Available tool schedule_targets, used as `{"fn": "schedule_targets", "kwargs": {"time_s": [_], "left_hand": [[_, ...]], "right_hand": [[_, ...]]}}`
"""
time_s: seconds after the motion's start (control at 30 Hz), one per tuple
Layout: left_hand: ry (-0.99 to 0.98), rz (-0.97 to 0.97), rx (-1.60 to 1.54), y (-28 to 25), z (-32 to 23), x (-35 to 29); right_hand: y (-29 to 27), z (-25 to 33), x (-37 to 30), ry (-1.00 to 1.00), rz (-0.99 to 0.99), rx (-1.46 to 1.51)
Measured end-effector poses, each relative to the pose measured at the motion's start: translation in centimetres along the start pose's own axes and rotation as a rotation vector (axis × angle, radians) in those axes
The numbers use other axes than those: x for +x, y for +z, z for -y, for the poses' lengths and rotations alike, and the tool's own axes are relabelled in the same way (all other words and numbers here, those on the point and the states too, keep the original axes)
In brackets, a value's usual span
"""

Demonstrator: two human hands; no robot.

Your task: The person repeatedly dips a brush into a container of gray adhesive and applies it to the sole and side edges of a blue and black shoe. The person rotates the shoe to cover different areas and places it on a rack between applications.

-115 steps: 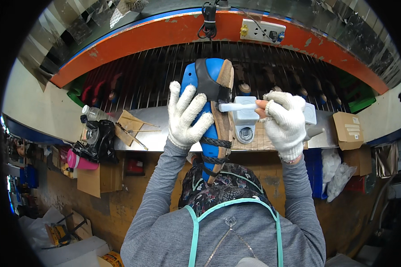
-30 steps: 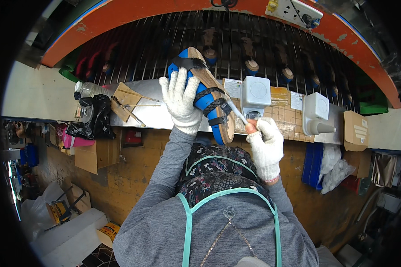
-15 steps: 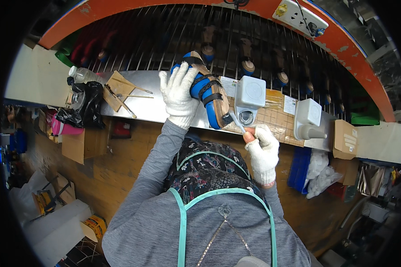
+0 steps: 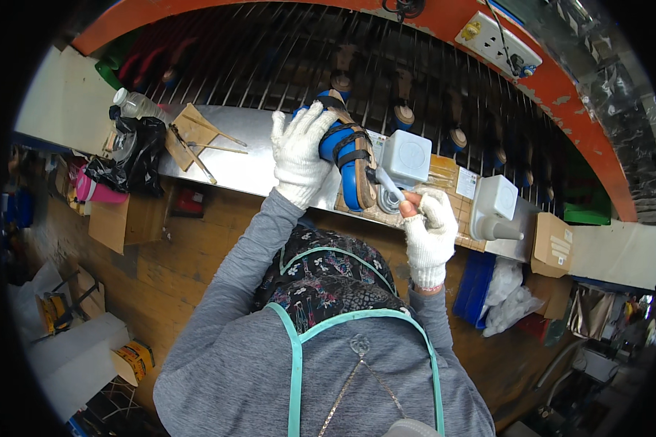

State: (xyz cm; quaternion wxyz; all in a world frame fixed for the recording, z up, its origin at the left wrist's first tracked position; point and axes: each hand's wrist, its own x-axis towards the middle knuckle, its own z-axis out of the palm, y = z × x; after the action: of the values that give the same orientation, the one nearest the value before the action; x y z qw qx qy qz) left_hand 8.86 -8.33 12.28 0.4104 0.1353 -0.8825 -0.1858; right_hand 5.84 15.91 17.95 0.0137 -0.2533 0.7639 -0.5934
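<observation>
A strapped blue shoe last [image 4: 352, 178] is lying aslant over the front edge of the metal bench [image 4: 233, 171]; the gloved left hand [image 4: 301, 156] is clamping its far end; the gloved right hand [image 4: 428, 237] is pinching a pale-handled tool [image 4: 391, 183] beside the sole, contact being unclear; a white container [image 4: 406, 154] is standing nearby.

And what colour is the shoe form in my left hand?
The shoe form is blue; it shows best in the head view.

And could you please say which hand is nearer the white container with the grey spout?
Right: the right hand is just left of the white container; the left hand is farther left, on the blue shoe form.
</observation>
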Motion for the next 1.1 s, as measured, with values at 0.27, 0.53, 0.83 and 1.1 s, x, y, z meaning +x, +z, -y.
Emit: {"fn": "schedule_targets", "kwargs": {"time_s": [0.27, 0.53, 0.83, 1.1], "left_hand": [[-0.169, 0.214, -0.206, -0.9, -1.7, 0.4], [-0.391, 0.548, -0.4, -1.1, -0.9, 0.1], [-0.436, 0.948, -0.838, -4.2, -1.6, 1.5], [-0.732, 1.168, -1.014, -7.1, -2.7, 3.1]], "right_hand": [[-0.7, -0.1, 1.9, -0.174, 0.068, -0.049], [-0.8, 0.3, 5.3, -0.248, 0.178, -0.103], [-0.3, 1.2, 8.5, -0.373, 0.291, -0.171], [-0.2, 0.8, 9.7, -0.49, 0.313, -0.206]]}}
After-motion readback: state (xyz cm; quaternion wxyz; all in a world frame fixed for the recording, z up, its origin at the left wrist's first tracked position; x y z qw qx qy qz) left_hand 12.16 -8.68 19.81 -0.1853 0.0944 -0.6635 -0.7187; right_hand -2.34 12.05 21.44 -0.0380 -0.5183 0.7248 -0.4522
